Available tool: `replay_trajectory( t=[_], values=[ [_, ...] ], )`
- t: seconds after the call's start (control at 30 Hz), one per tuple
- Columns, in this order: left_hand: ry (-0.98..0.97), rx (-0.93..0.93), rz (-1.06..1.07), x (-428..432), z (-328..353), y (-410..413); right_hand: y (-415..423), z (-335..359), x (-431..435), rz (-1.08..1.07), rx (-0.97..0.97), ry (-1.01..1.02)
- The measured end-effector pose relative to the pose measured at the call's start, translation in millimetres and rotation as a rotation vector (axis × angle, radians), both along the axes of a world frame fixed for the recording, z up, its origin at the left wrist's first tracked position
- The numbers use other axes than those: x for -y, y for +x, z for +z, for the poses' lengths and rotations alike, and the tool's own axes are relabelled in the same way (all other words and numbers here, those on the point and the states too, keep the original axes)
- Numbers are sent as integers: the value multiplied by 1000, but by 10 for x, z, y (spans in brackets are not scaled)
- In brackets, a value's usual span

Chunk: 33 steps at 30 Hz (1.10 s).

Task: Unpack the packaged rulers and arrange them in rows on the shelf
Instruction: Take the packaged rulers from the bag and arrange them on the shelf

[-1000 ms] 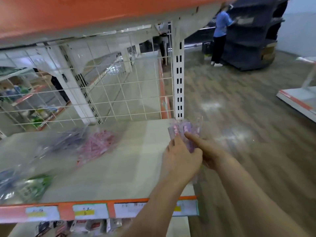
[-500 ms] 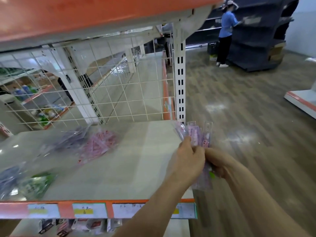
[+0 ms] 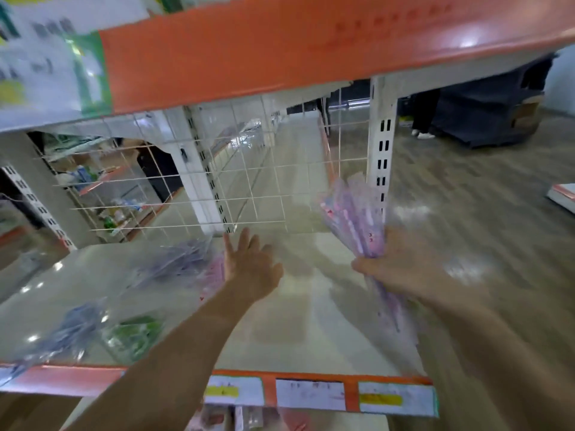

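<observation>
Two hands show on my feed, and only one is carrying anything. Fingers (image 3: pixel 365 266) of the right hand (image 3: pixel 401 270) are curled round a bunch of rulers (image 3: pixel 354 213), pink and purple, in clear wrapping. The bunch runs lengthwise through the grip. Its upper end fans out above the knuckles and tips a little leftward beside the white post (image 3: pixel 382 150), and its lower end trails down under the wrist, toward the person. From where I watch, the long axis is close to upright, leaning left at the top. Blur keeps me from counting them.

Left of that grip and well apart from it, the left hand (image 3: pixel 250 267) is released. Its fingers (image 3: pixel 241 244) are straight and spread, pointing away from the person over the shelf (image 3: pixel 311 331) and holding nothing. Just beside its little-finger edge lies a pink pack (image 3: pixel 214 275), with a purple pack (image 3: pixel 180 262) against it further left. I cannot tell whether the hand touches the pink one. Further left, nearer the front edge, sit a green pack (image 3: pixel 133 334) and a blue pack (image 3: pixel 77 325). Beyond those fingers stands a wire grid (image 3: pixel 249 181). Below both forearms runs the orange strip (image 3: pixel 351 398) with price labels (image 3: pixel 311 395). Overhead is another orange shelf edge (image 3: pixel 280 51).
</observation>
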<state>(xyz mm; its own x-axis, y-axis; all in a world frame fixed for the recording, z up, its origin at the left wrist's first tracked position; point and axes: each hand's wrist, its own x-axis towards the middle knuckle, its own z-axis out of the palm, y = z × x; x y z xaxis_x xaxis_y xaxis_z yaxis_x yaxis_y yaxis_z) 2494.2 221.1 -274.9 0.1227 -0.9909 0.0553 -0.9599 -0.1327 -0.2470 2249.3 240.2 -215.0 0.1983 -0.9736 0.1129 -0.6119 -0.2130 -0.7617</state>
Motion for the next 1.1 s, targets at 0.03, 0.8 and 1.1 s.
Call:
replay_trajectory(
  t=[0.03,0.8,1.1],
  values=[
    [29,16,3,27,3,114,136,-22,18,17,-167,-20],
    [18,-251,162,-339,-43,1741,617,-316,66,38,-876,102],
    [-327,-1301,-2,-483,315,1190,1274,-121,-188,269,-764,-110]
  ],
)
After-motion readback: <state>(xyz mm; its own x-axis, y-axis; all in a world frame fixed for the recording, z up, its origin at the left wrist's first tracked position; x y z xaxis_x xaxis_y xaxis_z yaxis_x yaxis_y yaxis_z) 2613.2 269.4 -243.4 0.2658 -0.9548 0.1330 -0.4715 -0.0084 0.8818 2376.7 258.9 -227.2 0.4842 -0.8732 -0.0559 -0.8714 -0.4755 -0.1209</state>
